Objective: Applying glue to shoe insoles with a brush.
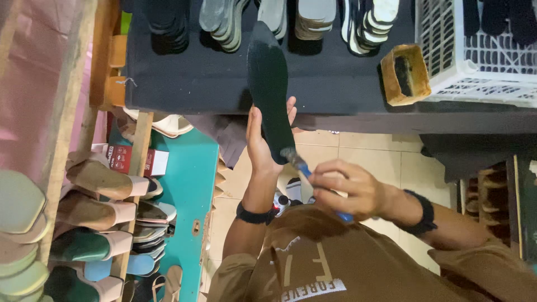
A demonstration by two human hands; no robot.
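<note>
We see the left hand (262, 146) holding a dark insole (269, 89) upright, just in front of the near edge of the dark surface (335, 84). Its fingers (291, 109) are wrapped around the lower part of the insole: the thumb lies along the left edge, the other fingertips show at the right edge, and the heel end sits in the palm. The pointed toe end rises well clear of the fingers, over the surface.

The right hand (349, 190) is clenched on a blue-handled brush (305, 168). Its fingers pinch the handle, and the bristle head touches the insole's lower end, just below the left hand's fingertips.

On the surface, along the far edge, we see stacks of soles (313, 17). Toward the right edge stands a small brown box (404, 75), touching a white crate (475, 50) at the far right corner.

To the left, beside the surface, a wooden rack (140, 168) carries shoes (100, 179) in pink, brown, green and blue. Below the hands lies a tiled floor (380, 156). Both wrists carry black bands, and the person wears a brown shirt (335, 263).
</note>
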